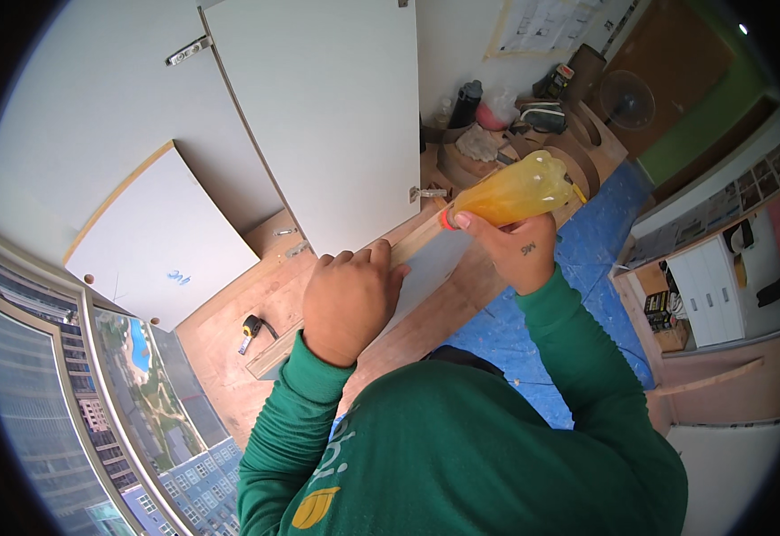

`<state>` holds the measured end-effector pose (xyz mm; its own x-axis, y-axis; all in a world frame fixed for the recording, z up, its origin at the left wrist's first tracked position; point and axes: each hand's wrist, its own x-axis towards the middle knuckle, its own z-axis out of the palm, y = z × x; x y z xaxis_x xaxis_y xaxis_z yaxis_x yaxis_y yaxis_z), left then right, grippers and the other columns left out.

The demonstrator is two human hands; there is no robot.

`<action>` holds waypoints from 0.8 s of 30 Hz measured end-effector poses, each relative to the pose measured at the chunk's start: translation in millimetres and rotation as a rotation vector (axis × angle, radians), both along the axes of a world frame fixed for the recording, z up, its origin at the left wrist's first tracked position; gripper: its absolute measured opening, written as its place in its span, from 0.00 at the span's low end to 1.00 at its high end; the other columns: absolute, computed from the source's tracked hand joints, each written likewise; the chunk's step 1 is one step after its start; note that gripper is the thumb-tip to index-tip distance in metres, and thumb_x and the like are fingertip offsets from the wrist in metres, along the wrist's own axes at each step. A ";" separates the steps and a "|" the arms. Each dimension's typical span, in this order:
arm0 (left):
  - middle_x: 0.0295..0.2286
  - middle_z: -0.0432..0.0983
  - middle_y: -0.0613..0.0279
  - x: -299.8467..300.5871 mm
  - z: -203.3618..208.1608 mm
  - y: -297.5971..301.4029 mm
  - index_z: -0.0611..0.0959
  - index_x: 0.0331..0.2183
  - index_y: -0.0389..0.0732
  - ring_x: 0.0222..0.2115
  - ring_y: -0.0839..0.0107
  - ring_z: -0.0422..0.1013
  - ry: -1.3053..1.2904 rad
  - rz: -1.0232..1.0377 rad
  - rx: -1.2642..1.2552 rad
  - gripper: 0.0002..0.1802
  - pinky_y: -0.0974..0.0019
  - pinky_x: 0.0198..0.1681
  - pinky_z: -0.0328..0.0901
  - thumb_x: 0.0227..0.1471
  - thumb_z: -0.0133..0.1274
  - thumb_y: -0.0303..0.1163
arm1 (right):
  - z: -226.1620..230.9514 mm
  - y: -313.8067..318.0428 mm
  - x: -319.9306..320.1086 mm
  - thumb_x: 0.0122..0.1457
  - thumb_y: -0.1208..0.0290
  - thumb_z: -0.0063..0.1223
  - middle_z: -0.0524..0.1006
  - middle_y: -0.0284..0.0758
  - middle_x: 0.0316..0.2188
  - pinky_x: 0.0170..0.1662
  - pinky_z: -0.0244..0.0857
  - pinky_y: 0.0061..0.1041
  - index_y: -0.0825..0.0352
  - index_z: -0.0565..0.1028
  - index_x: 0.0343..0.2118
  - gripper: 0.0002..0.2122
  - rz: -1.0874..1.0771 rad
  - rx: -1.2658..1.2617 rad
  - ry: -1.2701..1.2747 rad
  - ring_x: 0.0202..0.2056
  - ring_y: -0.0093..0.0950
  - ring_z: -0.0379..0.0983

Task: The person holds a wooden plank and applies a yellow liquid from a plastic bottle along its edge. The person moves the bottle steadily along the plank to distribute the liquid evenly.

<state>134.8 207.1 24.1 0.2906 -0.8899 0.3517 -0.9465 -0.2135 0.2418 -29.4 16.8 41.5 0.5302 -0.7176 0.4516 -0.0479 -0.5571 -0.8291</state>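
Note:
My left hand (350, 299) is closed over the upper edge of a narrow board (427, 268), its fingers curled across the bare wood edge. The board has a pale grey face and stands slanted across the wooden worktop (216, 353). In my right hand (522, 255) is a clear plastic bottle (515, 189) partly filled with yellow-orange liquid, probably glue. It is tilted, with its red cap (446, 220) lowest, close to the far end of the board's edge. Whether the cap touches the wood I cannot tell.
A tape measure (250, 330) lies left of the board. Beyond stand a tall white door panel (318, 116) with hinges and a smaller white panel (162, 237). At the far right are a dark bottle (467, 100) and curled edging strip (455, 165). Blue sheeting (533, 344) covers the floor.

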 end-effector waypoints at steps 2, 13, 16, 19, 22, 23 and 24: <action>0.19 0.78 0.55 -0.2 -0.3 0.0 0.80 0.35 0.39 0.25 0.54 0.78 -0.010 -0.003 -0.010 0.17 0.53 0.37 0.71 0.61 0.60 0.44 | -0.7 -1.1 -0.5 0.58 0.71 0.73 0.87 0.32 0.33 0.38 0.74 0.24 0.70 0.85 0.38 0.09 0.049 -0.064 0.034 0.32 0.21 0.81; 0.20 0.78 0.54 -1.6 0.1 0.3 0.81 0.36 0.39 0.26 0.54 0.78 -0.007 0.008 0.004 0.17 0.52 0.38 0.71 0.61 0.61 0.44 | -2.3 0.7 -2.5 0.57 0.71 0.74 0.86 0.33 0.32 0.38 0.73 0.23 0.69 0.85 0.37 0.10 -0.056 -0.050 0.005 0.33 0.20 0.80; 0.26 0.82 0.60 -2.2 0.8 2.0 0.80 0.34 0.40 0.28 0.59 0.79 -0.039 0.007 0.023 0.17 0.55 0.35 0.69 0.60 0.61 0.45 | 0.9 -22.3 -6.3 0.59 0.72 0.73 0.85 0.32 0.33 0.36 0.72 0.21 0.70 0.84 0.38 0.09 -0.145 0.041 0.071 0.32 0.18 0.78; 0.27 0.82 0.60 -3.9 0.8 3.2 0.80 0.35 0.40 0.29 0.59 0.79 -0.019 0.004 0.029 0.17 0.56 0.36 0.69 0.60 0.61 0.45 | 6.6 -43.8 -13.7 0.60 0.72 0.72 0.84 0.32 0.34 0.34 0.73 0.19 0.70 0.84 0.39 0.09 -0.153 0.089 0.005 0.32 0.17 0.78; 0.23 0.80 0.57 -3.2 0.5 5.3 0.81 0.39 0.38 0.27 0.55 0.78 0.024 -0.016 -0.024 0.18 0.54 0.36 0.69 0.59 0.62 0.44 | 13.7 -44.8 -19.7 0.61 0.70 0.72 0.84 0.32 0.33 0.36 0.74 0.20 0.69 0.84 0.39 0.10 -0.131 0.180 -0.149 0.31 0.19 0.78; 0.23 0.80 0.57 -3.2 0.7 7.4 0.81 0.40 0.39 0.27 0.55 0.78 0.020 -0.021 -0.039 0.17 0.54 0.36 0.69 0.59 0.62 0.43 | 17.0 -41.8 -22.1 0.61 0.69 0.72 0.84 0.31 0.33 0.37 0.74 0.21 0.69 0.84 0.39 0.10 -0.107 0.218 -0.210 0.31 0.19 0.79; 0.24 0.80 0.57 -2.2 0.9 10.3 0.81 0.40 0.39 0.27 0.55 0.78 0.025 -0.025 -0.032 0.17 0.54 0.36 0.69 0.58 0.63 0.43 | 20.5 -39.6 -24.3 0.61 0.69 0.71 0.84 0.32 0.33 0.37 0.75 0.21 0.69 0.83 0.40 0.10 -0.102 0.257 -0.246 0.30 0.20 0.79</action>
